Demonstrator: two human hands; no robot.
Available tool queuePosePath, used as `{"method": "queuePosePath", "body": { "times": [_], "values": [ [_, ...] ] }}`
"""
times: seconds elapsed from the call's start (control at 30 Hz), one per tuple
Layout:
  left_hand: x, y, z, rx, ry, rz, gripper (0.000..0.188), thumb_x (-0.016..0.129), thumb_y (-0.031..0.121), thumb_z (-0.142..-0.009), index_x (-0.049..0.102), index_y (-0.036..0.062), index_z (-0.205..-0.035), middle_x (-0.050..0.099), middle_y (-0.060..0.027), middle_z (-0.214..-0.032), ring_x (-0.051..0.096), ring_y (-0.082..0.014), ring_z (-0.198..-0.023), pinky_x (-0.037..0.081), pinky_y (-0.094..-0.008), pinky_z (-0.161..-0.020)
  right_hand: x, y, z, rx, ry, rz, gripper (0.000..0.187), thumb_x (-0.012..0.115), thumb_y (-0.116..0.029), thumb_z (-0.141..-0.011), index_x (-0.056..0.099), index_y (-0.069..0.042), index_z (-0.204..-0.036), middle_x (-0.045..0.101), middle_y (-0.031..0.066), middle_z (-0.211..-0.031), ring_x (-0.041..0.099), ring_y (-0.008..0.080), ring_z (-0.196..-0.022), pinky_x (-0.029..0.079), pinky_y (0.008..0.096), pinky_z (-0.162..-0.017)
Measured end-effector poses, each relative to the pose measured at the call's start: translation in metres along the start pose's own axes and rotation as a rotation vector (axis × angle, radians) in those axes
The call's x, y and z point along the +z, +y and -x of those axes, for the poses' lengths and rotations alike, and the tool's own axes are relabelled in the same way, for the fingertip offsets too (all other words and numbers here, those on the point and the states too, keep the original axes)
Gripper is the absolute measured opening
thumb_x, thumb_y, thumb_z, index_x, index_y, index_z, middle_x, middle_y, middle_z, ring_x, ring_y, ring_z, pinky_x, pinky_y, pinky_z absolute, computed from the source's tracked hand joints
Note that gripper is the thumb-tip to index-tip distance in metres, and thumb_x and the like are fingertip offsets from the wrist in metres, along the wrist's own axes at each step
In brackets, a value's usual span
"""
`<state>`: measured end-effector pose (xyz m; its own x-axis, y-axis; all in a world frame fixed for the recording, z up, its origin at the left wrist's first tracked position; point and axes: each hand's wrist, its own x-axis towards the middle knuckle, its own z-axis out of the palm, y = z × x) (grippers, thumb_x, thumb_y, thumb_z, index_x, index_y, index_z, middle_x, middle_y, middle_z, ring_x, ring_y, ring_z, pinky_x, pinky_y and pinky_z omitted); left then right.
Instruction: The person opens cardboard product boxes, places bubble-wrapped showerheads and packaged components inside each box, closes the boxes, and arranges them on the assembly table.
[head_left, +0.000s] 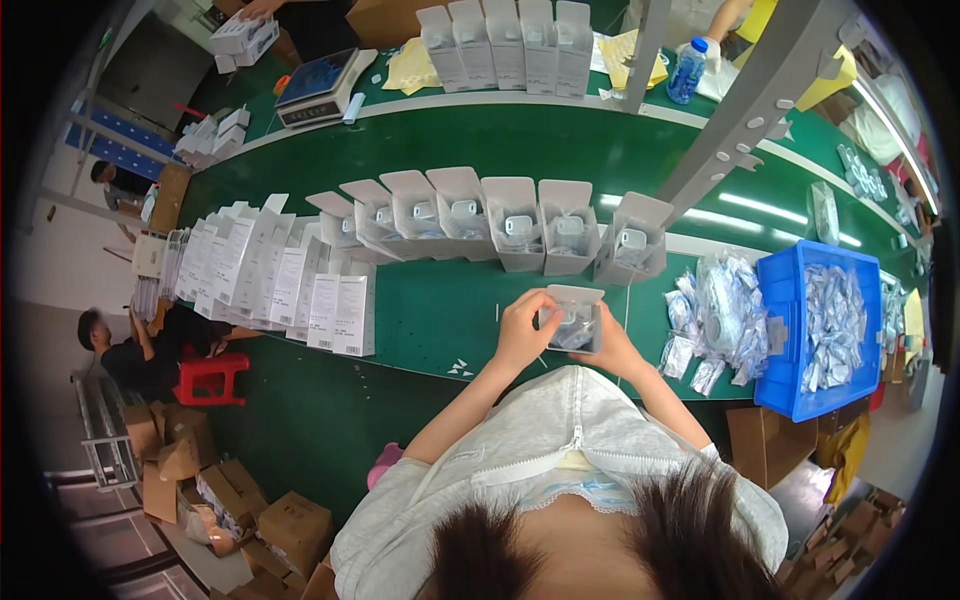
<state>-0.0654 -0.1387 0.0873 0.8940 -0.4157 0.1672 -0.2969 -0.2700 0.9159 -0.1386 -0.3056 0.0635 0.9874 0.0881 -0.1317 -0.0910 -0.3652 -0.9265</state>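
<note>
Close in front of me is a small white carton (598, 320), its top flap raised and a clear-bagged item inside. My left hand (525, 328) is closed on the carton's left side, fingers at the rim by its opening. Around the right side and underside curls my right hand (612, 352), its fingertips partly hidden. Beyond the carton stands a curved row of open white cartons (519, 255), with pale devices in clear bags showing inside several of them. To the right of my hands lies a pile of clear-bagged parts (722, 315).
A blue bin (778, 345) of small bagged parts sits at the right. Many upright white cartons (320, 310) are packed together at the left. Behind the green table (430, 310), a metal post (735, 120) rises at right. A scale (318, 90) and bottle (687, 70) stand on the far bench.
</note>
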Motion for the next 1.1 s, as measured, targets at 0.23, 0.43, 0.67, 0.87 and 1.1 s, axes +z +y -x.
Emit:
{"method": "queuePosePath", "body": {
  "times": [0.23,0.43,0.67,0.87,1.1],
  "values": [
    [0.012,0.006,-0.013,0.048,-0.053,-0.005,0.012,0.062,0.006,-0.071,0.053,0.0008,-0.078,0.057,-0.0076,-0.078,0.053,-0.0172,-0.062,0.039,-0.0258,-0.054,-0.013,0.012,0.004,-0.058,0.093,0.048,0.084,0.077,-0.011,-0.054,0.029,-0.001,-0.122,0.045,0.0178,-0.113,0.047,0.0333,-0.107,0.039,0.0363,-0.088],
    [0.043,0.018,-0.016,0.116,0.012,-0.018,0.012,0.061,0.006,-0.072,0.051,0.0008,-0.076,0.056,-0.0088,-0.078,0.055,-0.0230,-0.065,0.041,-0.0295,-0.056,-0.032,0.019,0.015,-0.047,0.104,0.033,0.085,0.077,-0.011,-0.054,0.029,0.000,-0.123,0.041,0.0211,-0.119,0.043,0.0360,-0.111,0.037,0.0367,-0.093],
    [0.067,0.031,-0.017,-0.008,0.135,-0.116,0.012,0.060,0.005,-0.072,0.049,0.0004,-0.073,0.053,-0.0108,-0.075,0.055,-0.0278,-0.067,0.042,-0.0315,-0.058,-0.033,0.051,0.009,-0.172,0.089,0.098,0.089,0.078,-0.013,-0.050,0.028,0.001,-0.123,0.042,0.0217,-0.115,0.043,0.0377,-0.109,0.037,0.0378,-0.092],
    [0.069,0.023,-0.014,-0.050,0.196,-0.092,0.009,0.058,0.003,-0.073,0.050,0.0000,-0.075,0.054,-0.0106,-0.075,0.055,-0.0266,-0.069,0.042,-0.0307,-0.059,-0.028,0.061,0.002,-0.182,0.056,0.011,0.090,0.078,-0.011,-0.050,0.027,0.002,-0.124,0.042,0.0218,-0.115,0.043,0.0374,-0.109,0.037,0.0380,-0.092],
    [0.045,0.019,-0.006,-0.031,0.144,0.008,0.011,0.059,0.000,-0.073,0.053,0.0002,-0.082,0.057,-0.0105,-0.091,0.058,-0.0219,-0.079,0.045,-0.0280,-0.063,-0.019,0.073,0.000,-0.160,-0.029,0.170,0.087,0.075,-0.007,-0.052,0.027,0.002,-0.124,0.042,0.0224,-0.117,0.043,0.0364,-0.111,0.038,0.0376,-0.092]
  ]
}}
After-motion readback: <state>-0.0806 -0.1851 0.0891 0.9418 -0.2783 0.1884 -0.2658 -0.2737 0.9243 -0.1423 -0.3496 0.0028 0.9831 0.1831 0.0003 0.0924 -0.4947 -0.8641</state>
